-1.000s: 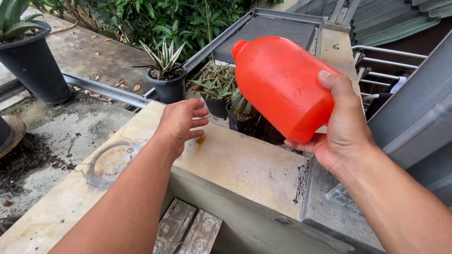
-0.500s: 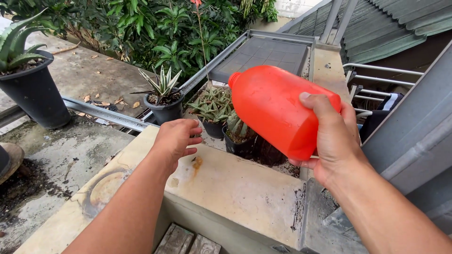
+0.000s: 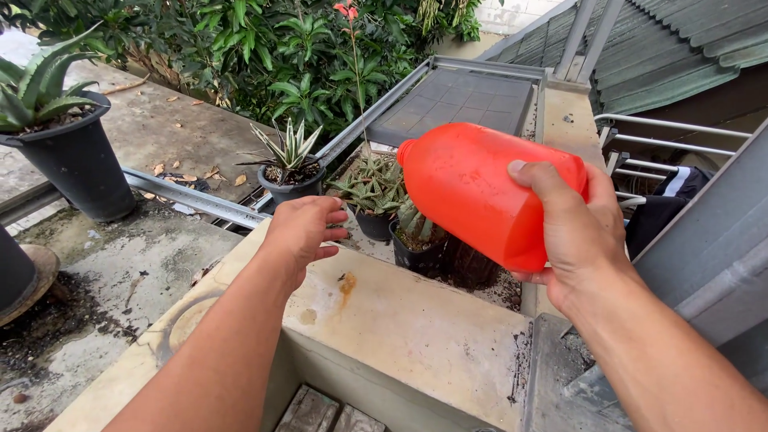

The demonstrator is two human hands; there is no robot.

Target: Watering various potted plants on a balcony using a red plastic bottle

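Note:
My right hand [image 3: 572, 240] grips a red-orange plastic jug [image 3: 472, 188] by its base, tipped on its side with its open neck pointing left over small potted succulents [image 3: 376, 192]. A dark pot with a cactus-like plant [image 3: 416, 236] stands right under the jug. My left hand [image 3: 302, 232] hovers with fingers apart above the concrete ledge [image 3: 408, 320], just left of these pots, holding nothing. A striped spiky plant in a black pot [image 3: 292, 168] stands further left.
A large black pot with an aloe-like plant [image 3: 68, 152] stands at the left on the stained concrete roof. A metal rail [image 3: 192, 200] runs across it. Green shrubs fill the back. A grey sloped metal surface [image 3: 712, 240] and green roofing lie to the right.
The jug has dropped lower and tipped more towards level over the small pots. My left hand stayed over the ledge with fingers apart.

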